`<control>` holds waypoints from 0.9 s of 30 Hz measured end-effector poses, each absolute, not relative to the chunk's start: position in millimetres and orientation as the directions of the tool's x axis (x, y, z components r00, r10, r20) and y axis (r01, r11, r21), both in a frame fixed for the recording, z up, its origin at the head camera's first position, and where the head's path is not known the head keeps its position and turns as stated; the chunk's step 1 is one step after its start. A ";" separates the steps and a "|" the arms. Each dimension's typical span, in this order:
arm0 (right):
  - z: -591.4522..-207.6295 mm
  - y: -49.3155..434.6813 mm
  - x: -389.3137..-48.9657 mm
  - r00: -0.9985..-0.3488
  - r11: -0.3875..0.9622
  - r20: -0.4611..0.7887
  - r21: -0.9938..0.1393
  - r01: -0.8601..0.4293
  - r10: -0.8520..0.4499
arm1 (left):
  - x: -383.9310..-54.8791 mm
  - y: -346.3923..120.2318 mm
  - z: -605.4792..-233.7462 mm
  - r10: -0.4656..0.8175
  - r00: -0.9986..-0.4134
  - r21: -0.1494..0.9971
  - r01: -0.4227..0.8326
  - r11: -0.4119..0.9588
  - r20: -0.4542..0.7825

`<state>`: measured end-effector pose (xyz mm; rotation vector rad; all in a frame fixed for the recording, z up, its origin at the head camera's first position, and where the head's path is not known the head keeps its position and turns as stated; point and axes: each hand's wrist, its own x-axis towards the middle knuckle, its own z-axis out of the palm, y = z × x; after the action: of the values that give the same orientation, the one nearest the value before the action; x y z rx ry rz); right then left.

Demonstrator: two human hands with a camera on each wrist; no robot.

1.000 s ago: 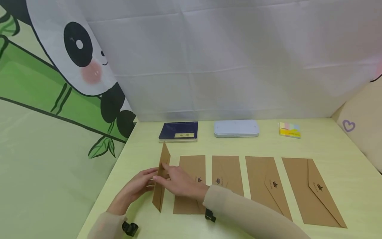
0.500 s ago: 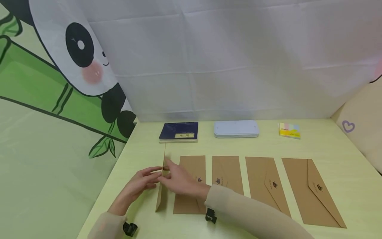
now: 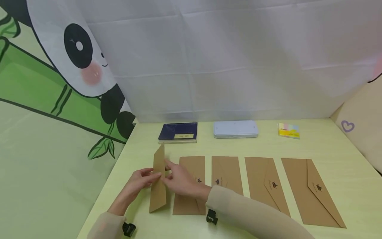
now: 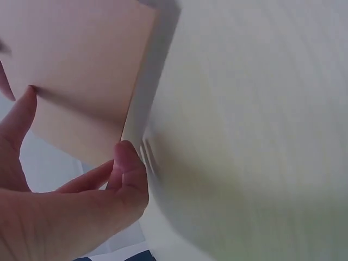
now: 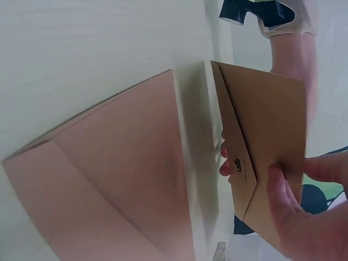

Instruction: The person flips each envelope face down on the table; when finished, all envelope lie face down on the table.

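A brown kraft-paper envelope point(image 3: 158, 189) stands tilted up on its long side at the left of the table, its plain face toward the head camera. My left hand point(image 3: 140, 182) grips it from the left, with the thumb on the plain face. From the right, my right hand point(image 3: 182, 179) pinches its upper edge. In the right wrist view, the envelope's other face point(image 5: 266, 119) carries a flap with a small dark crown print, and left fingertips point(image 5: 224, 157) show past its edge. Beside it, another brown envelope point(image 3: 188, 166) lies flat, partly under the right hand.
Three more brown envelopes lie flat in a row: one near the middle point(image 3: 225, 166), one right of it point(image 3: 262, 179), one far right point(image 3: 307, 192). Behind them are a dark blue notebook point(image 3: 176, 130), a pale blue case point(image 3: 235, 128) and a sticky-note pack point(image 3: 288, 130). A white cloth hangs at the back.
The held envelope has turned from showing its right side, through edge-on, to showing its plain left face. Both hands stay on it almost in place. The envelopes lying flat have not moved.
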<state>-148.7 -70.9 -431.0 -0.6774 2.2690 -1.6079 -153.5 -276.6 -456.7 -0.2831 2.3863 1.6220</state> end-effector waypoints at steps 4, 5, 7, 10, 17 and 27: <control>-436.5 -69.2 -149.4 -0.845 0.291 0.031 -0.932 -0.218 -0.533 | -153.7 -279.0 -459.1 -0.073 -0.962 0.837 -0.266 0.478 -0.264; -438.5 -68.8 -150.1 -0.846 0.300 0.027 -0.929 -0.218 -0.533 | -153.5 -279.5 -459.7 -0.085 -0.965 0.822 -0.257 0.509 -0.250; -442.1 -68.1 -151.8 -0.849 0.319 0.020 -0.922 -0.220 -0.528 | -153.2 -280.5 -460.7 -0.102 -0.970 0.786 -0.238 0.571 -0.220; -447.1 -67.5 -155.0 -0.858 0.362 0.003 -0.906 -0.220 -0.513 | -153.0 -282.1 -461.9 -0.113 -0.976 0.739 -0.213 0.639 -0.184; -455.3 -70.8 -162.7 -0.877 0.460 -0.045 -0.863 -0.207 -0.479 | -153.2 -283.6 -460.3 -0.116 -0.982 0.691 -0.189 0.698 -0.151; -465.2 -74.7 -165.3 -0.888 0.558 -0.066 -0.799 -0.227 -0.456 | -154.1 -285.3 -463.2 -0.135 -0.977 0.662 -0.210 0.719 -0.164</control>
<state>-165.3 -74.7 -465.2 -0.5669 2.5287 -1.2401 -154.1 -285.3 -463.2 -0.2834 2.8155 1.1041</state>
